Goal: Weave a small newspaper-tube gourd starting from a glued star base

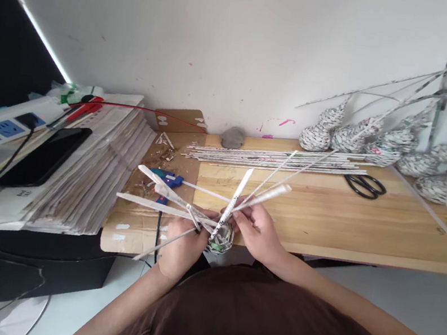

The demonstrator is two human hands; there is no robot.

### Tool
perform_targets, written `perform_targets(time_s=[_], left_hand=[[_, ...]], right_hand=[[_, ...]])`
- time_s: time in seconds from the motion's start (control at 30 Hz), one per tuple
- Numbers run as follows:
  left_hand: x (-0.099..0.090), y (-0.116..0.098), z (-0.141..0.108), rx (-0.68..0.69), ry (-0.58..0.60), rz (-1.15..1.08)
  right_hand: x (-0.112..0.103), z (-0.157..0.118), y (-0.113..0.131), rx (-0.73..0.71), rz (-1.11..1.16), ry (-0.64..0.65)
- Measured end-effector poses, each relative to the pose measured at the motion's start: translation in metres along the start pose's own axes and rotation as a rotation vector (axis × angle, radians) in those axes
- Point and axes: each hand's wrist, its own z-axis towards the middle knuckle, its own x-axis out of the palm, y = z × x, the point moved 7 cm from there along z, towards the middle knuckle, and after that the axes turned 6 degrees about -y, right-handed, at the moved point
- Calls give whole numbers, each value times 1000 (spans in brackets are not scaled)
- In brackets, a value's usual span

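Observation:
A small round piece woven from rolled newspaper (220, 242) is held over the front edge of the table, with several paper sticks fanning out of its top. My left hand (185, 244) is closed around its left side, where sticks point out to the left. On the other side, my right hand (256, 230) pinches a paper stick (272, 194) that slants up to the right. One printed stick (233, 203) stands nearly upright between the hands. Both hands partly hide the weave. A blue glue gun (170, 180) lies just behind my left hand.
Rolled paper sticks (280, 159) lie along the wall beside black-handled scissors (364, 186). Gourd-shaped woven pieces (352, 136) stand at the right, long sticks jutting out. At the left are a paper stack (107, 171), a black phone (45, 156) and a power strip (7, 125) with trailing cords.

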Motion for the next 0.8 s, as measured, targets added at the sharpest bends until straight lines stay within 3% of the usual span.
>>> perform_targets(time_s=[0.17,0.3,0.53,0.8], left_hand=[[-1,-4,-4,69,-28,-62],[-2,-2,-6,42,-33,-11],[-1,1,-6,5,-39,13],[4,-1,-4,-2,62,-51]], right_hand=[[-7,3,-8,5,-91,-63],[-13,-2,-11,30,-130,-154],[-3,-14,5,-37,-205,11],[-8,-14,-12,42,-173,-35]])
